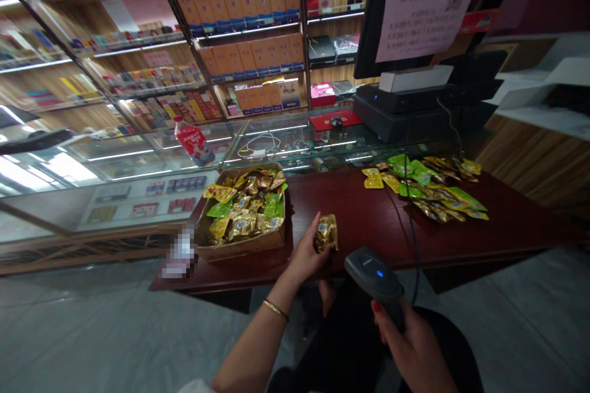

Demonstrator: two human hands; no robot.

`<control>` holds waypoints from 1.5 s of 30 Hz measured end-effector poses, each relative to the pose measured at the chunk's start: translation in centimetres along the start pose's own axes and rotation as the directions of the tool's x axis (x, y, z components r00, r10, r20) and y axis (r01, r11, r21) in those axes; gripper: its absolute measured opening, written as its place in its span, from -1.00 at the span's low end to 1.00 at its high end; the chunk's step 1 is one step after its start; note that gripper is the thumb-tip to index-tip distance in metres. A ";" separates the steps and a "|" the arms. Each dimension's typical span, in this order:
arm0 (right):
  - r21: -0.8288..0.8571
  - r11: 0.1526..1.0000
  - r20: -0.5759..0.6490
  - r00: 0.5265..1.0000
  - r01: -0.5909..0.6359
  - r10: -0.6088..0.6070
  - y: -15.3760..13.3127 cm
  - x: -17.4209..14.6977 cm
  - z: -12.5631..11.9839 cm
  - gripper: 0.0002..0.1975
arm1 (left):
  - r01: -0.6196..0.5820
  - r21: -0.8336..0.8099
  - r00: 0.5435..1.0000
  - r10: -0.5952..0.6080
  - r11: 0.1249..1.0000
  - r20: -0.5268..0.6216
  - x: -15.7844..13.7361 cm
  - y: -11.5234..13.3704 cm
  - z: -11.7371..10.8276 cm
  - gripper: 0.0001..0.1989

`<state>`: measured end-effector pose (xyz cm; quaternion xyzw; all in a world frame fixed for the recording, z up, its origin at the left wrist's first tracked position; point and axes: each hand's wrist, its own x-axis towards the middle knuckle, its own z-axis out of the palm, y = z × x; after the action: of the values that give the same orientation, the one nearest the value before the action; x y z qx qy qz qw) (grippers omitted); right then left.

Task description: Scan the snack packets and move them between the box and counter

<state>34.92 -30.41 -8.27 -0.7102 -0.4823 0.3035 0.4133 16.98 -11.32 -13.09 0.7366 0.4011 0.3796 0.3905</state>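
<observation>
My left hand (308,253) is closed on a small gold foil snack packet (327,232), just above the dark red tabletop (350,196). In my right hand (410,344) is a dark barcode scanner (374,273) with a blue light on top. Its head points up and left, toward the packet. Left of my left hand stands an open cardboard box (244,247) full of gold, yellow and green packets. A loose pile of similar packets (437,187) lies on the right part of the table.
A glass display counter (271,129) runs behind the table, with a red-labelled bottle (193,140) and a white cable (260,150) on it. A monitor with a paper notice (426,15) stands at back right. The scanner's cable (415,245) crosses the table.
</observation>
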 end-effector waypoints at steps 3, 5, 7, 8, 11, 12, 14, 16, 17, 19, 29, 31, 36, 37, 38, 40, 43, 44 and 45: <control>-0.011 1.000 0.004 1.000 0.028 -0.028 -0.4 0.3 0.1 -0.50 | 0.021 -0.020 1.000 -0.021 1.000 -0.012 -0.1 -0.1 0.4 -0.05; -0.020 0.999 0.022 0.999 0.042 -0.042 -0.5 0.4 0.3 -0.50 | 0.037 -0.028 0.999 -0.038 0.999 -0.017 -0.2 -0.1 0.7 -0.08; -0.031 0.999 0.036 0.998 0.044 -0.043 -0.5 0.5 0.4 -0.49 | 0.051 -0.024 0.998 -0.052 0.998 -0.018 -0.2 0.0 0.8 -0.10; -0.037 0.998 0.043 0.998 0.043 -0.041 -0.5 0.5 0.4 -0.49 | 0.058 -0.020 0.998 -0.059 0.998 -0.019 -0.2 0.1 0.8 -0.10; -0.052 0.998 0.060 0.997 0.041 -0.038 -0.4 0.5 0.6 -0.47 | 0.078 -0.024 0.997 -0.079 0.997 -0.024 -0.2 0.3 0.8 -0.11; -0.056 0.998 0.063 0.997 0.038 -0.035 -0.4 0.5 0.6 -0.46 | 0.084 -0.030 0.996 -0.085 0.996 -0.025 -0.2 0.3 0.7 -0.11; -0.068 0.997 0.061 0.998 0.027 -0.023 -0.5 0.5 0.6 -0.44 | 0.095 -0.046 0.995 -0.097 0.994 -0.023 -0.1 0.4 0.7 -0.10; -0.085 0.996 0.055 0.998 0.013 -0.008 -0.6 0.7 0.7 -0.42 | 0.103 -0.061 0.994 -0.105 0.993 -0.020 0.0 0.5 0.7 -0.10; -0.094 0.996 0.054 0.999 0.009 -0.004 -0.6 0.8 0.7 -0.41 | 0.104 -0.068 0.994 -0.105 0.992 -0.020 0.0 0.5 0.7 -0.10; -0.105 0.994 0.059 0.998 0.015 -0.008 -0.7 1.0 0.8 -0.39 | 0.098 -0.078 0.995 -0.100 0.992 -0.022 0.0 0.6 0.7 -0.11; -0.118 0.991 0.074 0.996 0.066 -0.057 -1.1 2.8 2.1 -0.39 | 0.075 -0.097 0.997 -0.073 0.992 0.020 -0.5 0.6 0.6 -0.15; -0.108 0.992 0.097 0.994 0.069 -0.058 -1.2 3.2 2.4 -0.40 | 0.050 -0.095 0.999 -0.048 0.994 0.014 -0.6 0.4 0.6 -0.18; -0.102 0.992 0.122 0.991 0.075 -0.062 -1.3 3.7 3.1 -0.45 | 0.000 -0.070 1.000 0.001 0.998 0.018 -0.8 0.0 0.6 -0.23; -0.109 0.991 0.118 0.991 0.075 -0.062 -1.3 3.8 3.1 -0.45 | 0.003 -0.073 1.000 -0.001 0.997 0.021 -0.9 -0.1 0.6 -0.24; -0.115 0.990 0.116 0.991 0.078 -0.064 -1.4 3.9 3.1 -0.46 | 0.002 -0.076 1.000 -0.001 0.997 0.020 -0.9 -0.1 0.6 -0.24; -0.124 0.988 0.122 0.990 0.091 -0.076 -1.3 4.1 3.1 -0.45 | -0.025 -0.072 1.000 0.026 0.997 0.013 -0.9 -0.1 0.5 -0.24; -0.140 0.985 0.124 0.989 0.102 -0.085 -1.3 4.2 3.1 -0.44 | -0.096 -0.059 0.995 0.096 0.994 0.008 -0.9 -0.1 0.4 -0.20; -0.139 0.985 0.120 0.989 0.104 -0.087 -1.2 4.2 3.1 -0.44 | -0.110 -0.059 0.994 0.111 0.992 0.012 -0.9 0.0 0.3 -0.18; -0.134 0.985 0.112 0.989 0.109 -0.094 -1.1 4.1 3.0 -0.44 | -0.115 -0.063 0.993 0.116 0.991 0.014 -0.8 0.0 0.3 -0.17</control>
<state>33.34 -25.43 -8.84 -0.6950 -0.5590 0.2845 0.3516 16.91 -12.14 -13.44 0.7494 0.3424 0.4074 0.3940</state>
